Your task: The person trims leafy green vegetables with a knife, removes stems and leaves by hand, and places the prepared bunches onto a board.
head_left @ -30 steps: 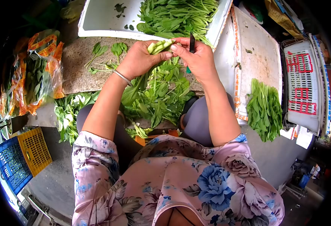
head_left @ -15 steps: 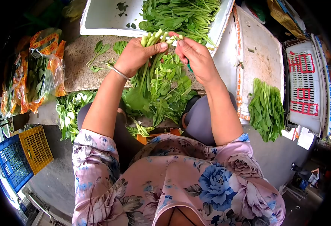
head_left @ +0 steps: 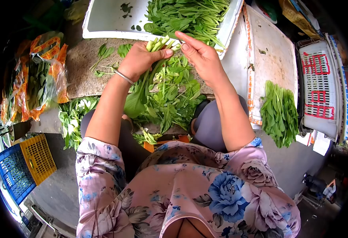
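Observation:
My left hand (head_left: 141, 59) is closed round a bunch of leafy green stalks (head_left: 158, 44), cut ends pointing up and leaves hanging below the palm. Just to its right, my right hand (head_left: 202, 55) is apart from the bunch, with its index finger stretched and thumb bent in. Between them shows a thin dark sliver that looks like the blade of a small knife (head_left: 180, 41); the fingers hide the rest of it. Below both hands lies a pile of loose greens (head_left: 174, 91). More greens (head_left: 189, 20) lie in a white foam box (head_left: 114, 32) beyond the hands.
On the right, a bunch of greens (head_left: 280, 113) lies against a white foam lid (head_left: 271, 51), beside a white basket (head_left: 318, 87). Plastic-bagged greens (head_left: 39, 75) stand at the left, above yellow (head_left: 39, 158) and blue crates (head_left: 15, 170). White-stemmed greens (head_left: 74, 119) lie by the left knee.
My right hand has drawn back from the stalk ends, and its index finger has straightened. My left hand, still holding the bunch, has shifted slightly left and down.

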`<state>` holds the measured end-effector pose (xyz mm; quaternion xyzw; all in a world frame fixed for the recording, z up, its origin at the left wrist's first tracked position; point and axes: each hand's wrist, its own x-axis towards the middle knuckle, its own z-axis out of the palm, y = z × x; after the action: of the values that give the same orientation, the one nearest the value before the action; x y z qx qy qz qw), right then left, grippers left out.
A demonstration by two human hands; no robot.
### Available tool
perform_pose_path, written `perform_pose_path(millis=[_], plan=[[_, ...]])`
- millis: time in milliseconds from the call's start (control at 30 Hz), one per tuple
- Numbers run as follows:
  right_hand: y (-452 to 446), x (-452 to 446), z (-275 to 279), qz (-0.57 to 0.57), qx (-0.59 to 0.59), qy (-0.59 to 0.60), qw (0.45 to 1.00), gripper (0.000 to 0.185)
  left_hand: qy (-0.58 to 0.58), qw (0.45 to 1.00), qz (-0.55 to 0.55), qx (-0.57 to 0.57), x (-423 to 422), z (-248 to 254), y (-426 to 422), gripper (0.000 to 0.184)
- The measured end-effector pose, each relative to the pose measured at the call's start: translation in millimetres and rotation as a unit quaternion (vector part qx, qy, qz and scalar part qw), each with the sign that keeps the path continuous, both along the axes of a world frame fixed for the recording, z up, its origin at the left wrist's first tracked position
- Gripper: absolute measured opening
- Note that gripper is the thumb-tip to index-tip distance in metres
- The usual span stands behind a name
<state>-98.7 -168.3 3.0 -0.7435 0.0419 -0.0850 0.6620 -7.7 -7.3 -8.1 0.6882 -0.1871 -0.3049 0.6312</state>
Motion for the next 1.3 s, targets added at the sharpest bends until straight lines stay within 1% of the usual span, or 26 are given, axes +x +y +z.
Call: perform_pose_path(millis=[33,133,233,267,300,367,400,433,500,533,567,600,667,700,767,800,833,900,933,1033,1067,1100,1167,1200,1267,1300], plan=[[2.2,0.7,-1.0,0.014,0.001,-0.023,1.000,0.037,0.001,1.000,0.002,0.001,0.0,-0.8,0.3,0.024],[4.7,2.3,-7.9,0.023,-0.065,-0.028,0.997,0.036,0.012,1.000,0.012,0.016,-1.0,-0.8,-0.8,0.023],[3.2,5.0,-9.7,0.022,-0.027,-0.026,0.999,0.034,0.008,1.000,-0.001,-0.017,2.3,-8.6,-0.5,0.023],[2.8,5.0,-10.3,0.002,-0.013,0.005,1.000,0.031,0.014,1.000,0.001,-0.023,2.7,-10.5,-0.7,0.024],[1.3,5.0,-8.2,-0.003,-0.015,0.005,1.000,0.031,0.013,1.000,-0.004,-0.025,1.6,-7.8,-0.8,0.024],[-3.5,5.3,-3.5,-0.110,-0.061,0.041,0.991,0.030,0.022,1.000,0.014,0.015,-1.3,-1.0,-0.1,0.022],[-14.3,12.6,-15.9,-0.142,-0.068,0.005,0.988,0.030,0.041,0.999,0.019,0.002,-1.0,-0.4,0.2,0.021],[-24.4,8.7,7.3,-0.165,-0.066,0.128,0.976,0.041,0.039,0.999,0.014,0.000,0.8,0.3,0.4,0.021],[-75.9,22.5,-18.2,-0.276,-0.259,0.090,0.921,0.048,0.036,0.998,0.052,0.024,4.5,1.8,0.9,0.021],[-92.0,20.8,-12.1,-0.298,-0.318,0.161,0.886,0.047,0.020,0.998,0.052,0.001,4.0,4.5,0.5,0.026],[-103.4,19.0,-7.2,-0.317,-0.373,0.231,0.841,0.046,0.022,0.998,0.052,-0.001,4.5,5.4,0.8,0.026],[-111.2,19.3,-11.4,-0.317,-0.375,0.232,0.840,0.046,0.014,0.999,0.051,-0.012,6.0,5.7,0.4,0.028],[-123.3,17.3,-30.6,-0.290,-0.391,0.352,0.799,0.030,0.005,0.999,0.039,-0.018,9.9,3.0,-0.7,0.029],[-124.4,16.6,-34.6,-0.293,-0.392,0.353,0.798,0.030,0.006,0.999,0.036,-0.020,8.7,3.7,-1.7,0.029],[-125.8,19.1,-40.3,-0.333,-0.353,0.332,0.809,0.021,0.033,0.998,0.046,-0.014,8.6,8.1,-3.1,0.028],[-122.1,20.4,-38.7,-0.342,-0.381,0.317,0.798,0.014,0.028,0.998,0.051,-0.032,8.0,8.4,-4.6,0.030],[-119.2,22.4,-36.1,-0.340,-0.384,0.314,0.799,0.014,0.027,0.997,0.056,-0.035,8.7,9.7,-3.4,0.030],[-107.6,23.0,-30.2,-0.354,-0.354,0.214,0.839,0.013,-0.062,0.997,0.047,0.020,6.3,13.6,-3.6,0.030],[-95.3,21.7,-17.9,-0.338,-0.324,0.139,0.873,0.014,-0.097,0.992,0.085,0.002,2.8,9.8,-6.2,0.029],[-52.7,14.3,-4.0,-0.211,-0.274,0.014,0.938,0.018,-0.242,0.965,0.090,0.049,-0.2,2.7,-7.8,0.025],[-33.2,7.1,3.6,-0.169,-0.269,0.005,0.948,0.018,-0.357,0.925,0.091,0.090,-4.6,9.7,-6.8,0.021],[-19.0,3.1,7.3,-0.128,-0.263,-0.003,0.956,0.018,-0.442,0.891,0.083,0.071,-4.9,9.2,-7.1,0.020],[-10.0,5.2,-1.2,-0.080,-0.188,-0.007,0.979,0.017,-0.444,0.894,0.053,0.032,-4.3,4.6,-7.6,0.020],[-8.3,8.3,-2.8,-0.065,-0.155,-0.025,0.985,0.015,-0.443,0.894,0.054,0.035,-5.4,6.1,-6.9,0.020],[-8.1,10.6,-1.8,-0.059,-0.122,-0.004,0.991,0.015,-0.339,0.927,0.049,0.152,-7.2,10.5,-5.1,0.021],[-7.6,12.0,-0.6,-0.055,-0.090,0.016,0.994,0.015,-0.340,0.926,0.051,0.155,-4.9,6.4,-4.6,0.021]])
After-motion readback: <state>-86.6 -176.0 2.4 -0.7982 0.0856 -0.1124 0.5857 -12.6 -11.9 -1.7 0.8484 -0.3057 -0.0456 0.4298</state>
